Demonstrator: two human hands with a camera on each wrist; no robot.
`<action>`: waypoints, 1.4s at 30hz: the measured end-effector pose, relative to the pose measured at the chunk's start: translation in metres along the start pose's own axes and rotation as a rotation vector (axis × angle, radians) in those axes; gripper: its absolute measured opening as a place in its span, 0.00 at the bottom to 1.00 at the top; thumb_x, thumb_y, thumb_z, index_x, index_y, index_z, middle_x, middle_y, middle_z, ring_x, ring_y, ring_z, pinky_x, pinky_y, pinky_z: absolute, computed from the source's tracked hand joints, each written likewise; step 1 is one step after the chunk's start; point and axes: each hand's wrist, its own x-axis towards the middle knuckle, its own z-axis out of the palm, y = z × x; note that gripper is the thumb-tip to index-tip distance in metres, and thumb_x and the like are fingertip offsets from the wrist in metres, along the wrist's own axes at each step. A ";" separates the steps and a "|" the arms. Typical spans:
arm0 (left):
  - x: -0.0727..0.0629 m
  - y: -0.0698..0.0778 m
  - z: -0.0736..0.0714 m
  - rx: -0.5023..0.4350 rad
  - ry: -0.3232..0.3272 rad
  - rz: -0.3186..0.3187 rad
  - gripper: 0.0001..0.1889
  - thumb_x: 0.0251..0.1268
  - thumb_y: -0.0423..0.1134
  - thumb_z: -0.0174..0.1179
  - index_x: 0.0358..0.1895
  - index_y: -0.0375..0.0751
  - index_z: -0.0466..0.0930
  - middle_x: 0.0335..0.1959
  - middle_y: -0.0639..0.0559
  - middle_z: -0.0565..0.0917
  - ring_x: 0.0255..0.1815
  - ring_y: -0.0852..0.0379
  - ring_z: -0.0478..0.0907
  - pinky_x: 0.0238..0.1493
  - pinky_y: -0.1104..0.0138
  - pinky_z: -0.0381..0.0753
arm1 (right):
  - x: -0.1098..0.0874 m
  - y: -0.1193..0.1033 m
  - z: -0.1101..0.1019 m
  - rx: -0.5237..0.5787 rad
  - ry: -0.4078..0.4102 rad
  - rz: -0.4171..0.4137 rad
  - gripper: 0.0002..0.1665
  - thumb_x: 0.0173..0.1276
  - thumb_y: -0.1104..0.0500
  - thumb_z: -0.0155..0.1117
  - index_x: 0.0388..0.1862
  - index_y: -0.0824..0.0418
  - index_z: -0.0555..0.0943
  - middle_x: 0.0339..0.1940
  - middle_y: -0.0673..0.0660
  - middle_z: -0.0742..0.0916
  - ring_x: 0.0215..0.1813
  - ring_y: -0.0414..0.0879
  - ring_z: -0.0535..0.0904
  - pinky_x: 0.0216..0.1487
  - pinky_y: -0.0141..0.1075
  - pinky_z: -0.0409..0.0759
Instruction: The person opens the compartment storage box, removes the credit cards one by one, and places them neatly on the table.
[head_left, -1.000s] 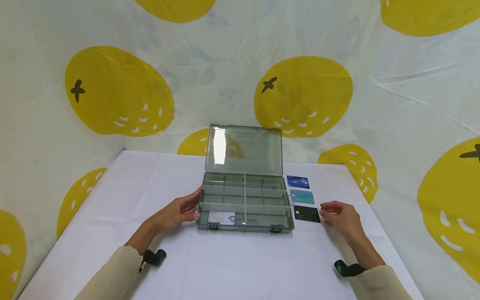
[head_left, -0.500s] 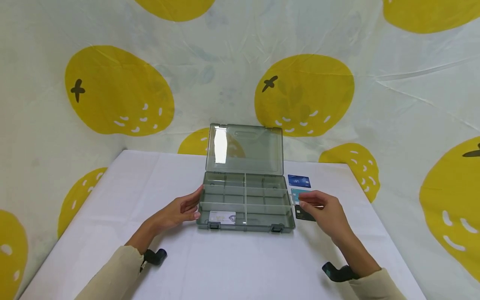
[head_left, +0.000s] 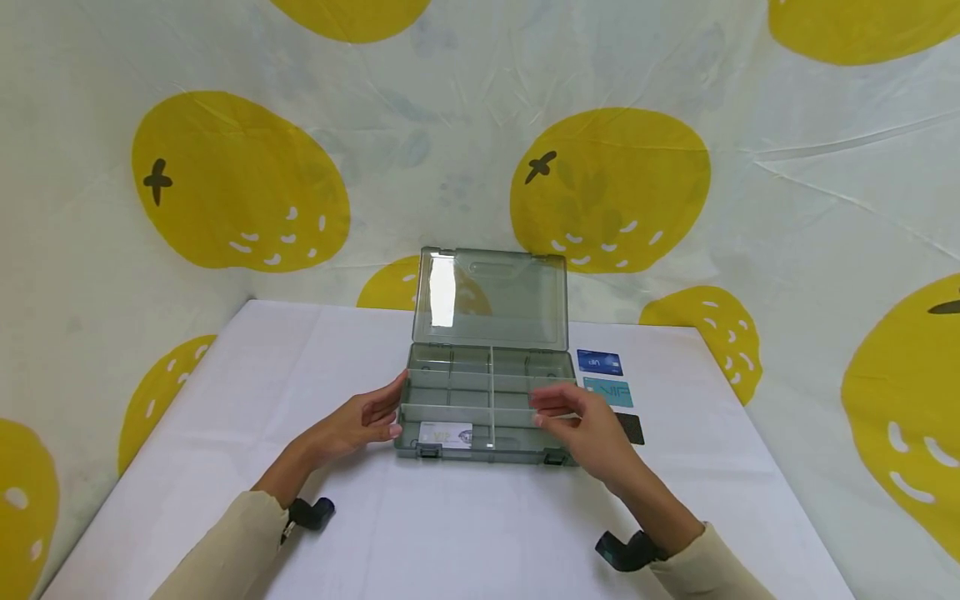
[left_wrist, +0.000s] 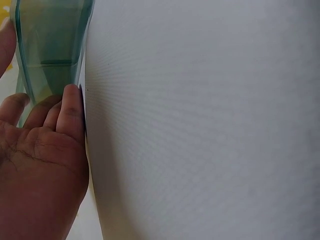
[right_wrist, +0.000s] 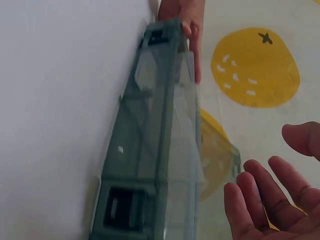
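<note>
A grey translucent compartment box (head_left: 487, 456) lies on the white-covered table with its lid raised at the back. In its front left compartment is a white VIP card (head_left: 446, 435). My left hand (head_left: 356, 429) touches the box's left end; in the left wrist view its fingers (left_wrist: 70, 112) lie against the end wall. Over the right-hand compartments hovers my right hand (head_left: 585, 429), fingers loosely bent. Nothing shows between those fingers (right_wrist: 250, 190) in the right wrist view. Part of the box's front right corner is hidden by this hand.
Right of the box, a blue VIP card (head_left: 599, 362), a teal VIP card (head_left: 609, 392) and a black card (head_left: 632, 427) lie in a column. My right hand partly covers the black one. Behind stands a fabric backdrop (head_left: 450, 167) with yellow fruit prints.
My right hand has moved left, from beside the black card, across the cards and over the box. The left hand, box and cards stay as they were.
</note>
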 end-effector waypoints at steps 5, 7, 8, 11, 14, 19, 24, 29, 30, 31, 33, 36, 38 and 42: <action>0.000 0.000 0.000 -0.005 -0.003 0.005 0.51 0.75 0.33 0.66 0.89 0.50 0.39 0.91 0.53 0.40 0.91 0.44 0.44 0.83 0.60 0.58 | 0.004 -0.007 0.025 0.049 -0.056 0.024 0.20 0.74 0.60 0.72 0.63 0.52 0.84 0.59 0.55 0.90 0.58 0.48 0.87 0.58 0.28 0.87; -0.001 0.000 0.000 -0.005 -0.004 0.005 0.51 0.76 0.33 0.66 0.89 0.51 0.39 0.91 0.53 0.40 0.91 0.44 0.44 0.83 0.60 0.57 | 0.006 -0.009 0.034 0.072 -0.079 0.018 0.21 0.73 0.60 0.73 0.63 0.52 0.84 0.58 0.55 0.90 0.58 0.48 0.87 0.57 0.28 0.87; -0.001 0.000 0.000 -0.006 -0.004 0.005 0.51 0.76 0.33 0.66 0.89 0.51 0.39 0.91 0.53 0.40 0.91 0.44 0.44 0.83 0.60 0.57 | 0.007 -0.010 0.038 0.085 -0.092 0.011 0.21 0.73 0.61 0.73 0.63 0.53 0.84 0.58 0.56 0.90 0.58 0.48 0.87 0.57 0.28 0.87; -0.001 -0.001 0.000 -0.001 -0.004 0.005 0.50 0.76 0.33 0.65 0.89 0.52 0.39 0.91 0.54 0.40 0.91 0.43 0.44 0.83 0.59 0.57 | 0.009 -0.013 0.051 0.118 -0.127 -0.021 0.20 0.73 0.62 0.72 0.63 0.55 0.84 0.58 0.58 0.90 0.58 0.50 0.87 0.57 0.28 0.88; 0.000 -0.002 0.000 0.003 -0.006 0.009 0.50 0.76 0.33 0.65 0.89 0.51 0.39 0.91 0.52 0.40 0.91 0.43 0.44 0.83 0.58 0.57 | 0.012 -0.017 0.061 0.139 -0.156 -0.040 0.19 0.73 0.62 0.71 0.62 0.54 0.84 0.58 0.57 0.90 0.58 0.50 0.87 0.56 0.28 0.88; 0.001 -0.001 0.001 0.000 -0.008 0.012 0.50 0.76 0.33 0.65 0.89 0.51 0.39 0.91 0.52 0.41 0.91 0.43 0.44 0.83 0.59 0.57 | 0.017 -0.022 0.076 0.142 -0.189 -0.052 0.19 0.73 0.60 0.72 0.61 0.52 0.85 0.56 0.52 0.91 0.57 0.49 0.87 0.55 0.30 0.88; 0.002 -0.002 0.001 -0.006 -0.006 0.021 0.50 0.76 0.33 0.65 0.89 0.50 0.39 0.91 0.52 0.42 0.91 0.43 0.44 0.84 0.58 0.57 | 0.021 -0.023 0.087 0.132 -0.247 -0.057 0.19 0.75 0.57 0.72 0.62 0.51 0.84 0.58 0.54 0.91 0.58 0.48 0.86 0.54 0.31 0.87; 0.000 -0.001 0.000 -0.018 -0.009 0.022 0.50 0.75 0.32 0.66 0.89 0.51 0.40 0.91 0.52 0.42 0.91 0.44 0.44 0.84 0.58 0.56 | 0.028 -0.024 0.099 0.162 -0.306 -0.059 0.19 0.76 0.56 0.71 0.64 0.53 0.84 0.60 0.61 0.90 0.59 0.50 0.86 0.54 0.33 0.87; 0.000 -0.001 0.000 -0.016 -0.009 0.022 0.50 0.75 0.33 0.66 0.89 0.51 0.40 0.91 0.52 0.42 0.91 0.44 0.44 0.84 0.57 0.56 | 0.029 -0.025 0.101 0.169 -0.314 -0.061 0.19 0.76 0.57 0.70 0.64 0.54 0.84 0.60 0.62 0.90 0.60 0.50 0.86 0.54 0.34 0.87; 0.000 -0.001 0.000 -0.015 -0.010 0.021 0.50 0.75 0.33 0.66 0.89 0.51 0.40 0.91 0.52 0.42 0.91 0.44 0.44 0.84 0.57 0.56 | 0.030 -0.025 0.103 0.173 -0.320 -0.059 0.19 0.76 0.56 0.70 0.64 0.54 0.84 0.60 0.62 0.90 0.60 0.51 0.86 0.55 0.35 0.86; 0.000 -0.001 0.000 -0.014 -0.008 0.021 0.50 0.75 0.33 0.66 0.89 0.51 0.40 0.91 0.52 0.42 0.91 0.44 0.44 0.84 0.57 0.56 | 0.033 -0.027 0.107 0.178 -0.332 -0.054 0.20 0.76 0.56 0.70 0.64 0.56 0.84 0.60 0.63 0.90 0.61 0.51 0.86 0.55 0.36 0.86; 0.000 0.000 0.000 -0.013 -0.007 0.023 0.50 0.75 0.33 0.66 0.89 0.50 0.40 0.91 0.53 0.43 0.91 0.44 0.44 0.84 0.56 0.56 | 0.037 -0.028 0.113 0.184 -0.341 -0.045 0.19 0.76 0.56 0.70 0.63 0.57 0.84 0.60 0.64 0.90 0.61 0.51 0.86 0.57 0.36 0.86; 0.000 0.000 0.000 -0.016 -0.007 0.023 0.50 0.75 0.33 0.66 0.89 0.50 0.40 0.91 0.54 0.43 0.91 0.44 0.44 0.84 0.56 0.56 | 0.040 -0.028 0.117 0.191 -0.339 -0.037 0.19 0.76 0.57 0.70 0.62 0.58 0.84 0.60 0.65 0.90 0.61 0.50 0.86 0.56 0.34 0.86; 0.000 -0.001 0.000 -0.010 -0.011 0.021 0.50 0.76 0.33 0.66 0.89 0.51 0.40 0.91 0.54 0.43 0.91 0.44 0.44 0.84 0.56 0.56 | 0.044 -0.026 0.122 0.220 -0.333 -0.018 0.18 0.76 0.59 0.70 0.62 0.61 0.85 0.60 0.66 0.90 0.58 0.47 0.87 0.55 0.31 0.86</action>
